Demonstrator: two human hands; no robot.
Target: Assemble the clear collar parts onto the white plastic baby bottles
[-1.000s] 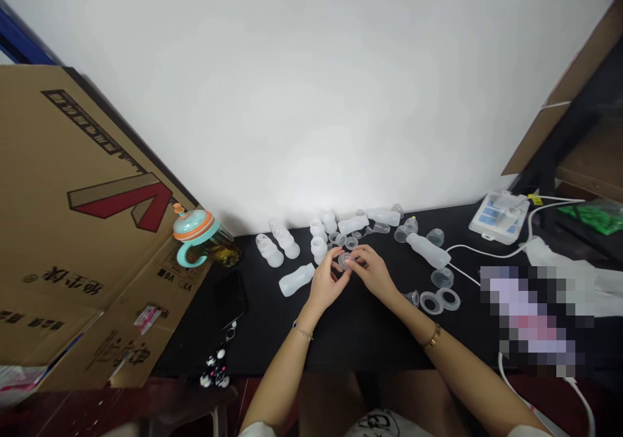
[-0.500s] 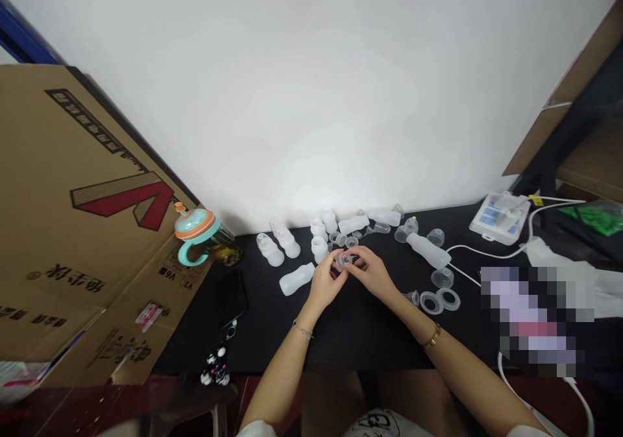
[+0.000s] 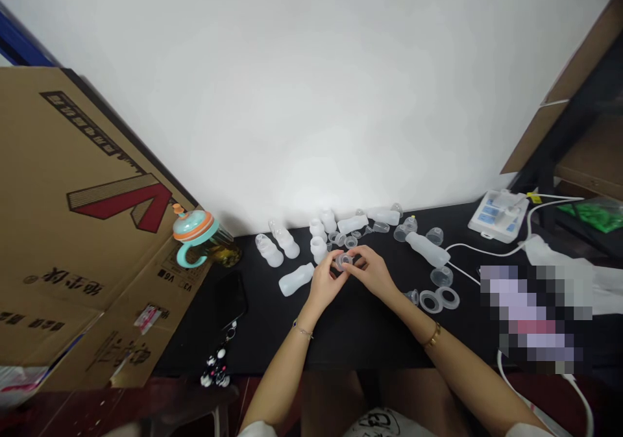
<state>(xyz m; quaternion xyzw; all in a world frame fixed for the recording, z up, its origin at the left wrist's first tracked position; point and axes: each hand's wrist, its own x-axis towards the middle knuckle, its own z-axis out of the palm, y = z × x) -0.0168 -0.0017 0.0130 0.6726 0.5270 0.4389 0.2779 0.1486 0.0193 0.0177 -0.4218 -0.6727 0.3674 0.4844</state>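
Note:
My left hand (image 3: pixel 326 280) and my right hand (image 3: pixel 372 273) meet over the black table. Between their fingertips they grip a translucent baby bottle nipple set in a collar ring (image 3: pixel 344 262). Just left of my left hand a white bottle body (image 3: pixel 296 280) lies on its side. Behind the hands stand several open white bottle bodies (image 3: pixel 318 249), with loose clear rings (image 3: pixel 351 242) beside them. Right of my right hand, another bottle body (image 3: pixel 427 250) lies on its side near two flat rings (image 3: pixel 431 302) and a clear cap (image 3: pixel 441 276).
Two capped bottles (image 3: pixel 283 239) stand at the back left. Further left are a drink jug with a turquoise handle (image 3: pixel 195 236), a black phone (image 3: pixel 230 299) with a beaded strap, and a large cardboard box (image 3: pixel 97 229). A white plastic case (image 3: pixel 499 216) and a white cable (image 3: pixel 479 253) lie right.
The held nipple and ring have tilted slightly between my fingertips. Both hands stay in nearly the same place; the camera view shifts slightly.

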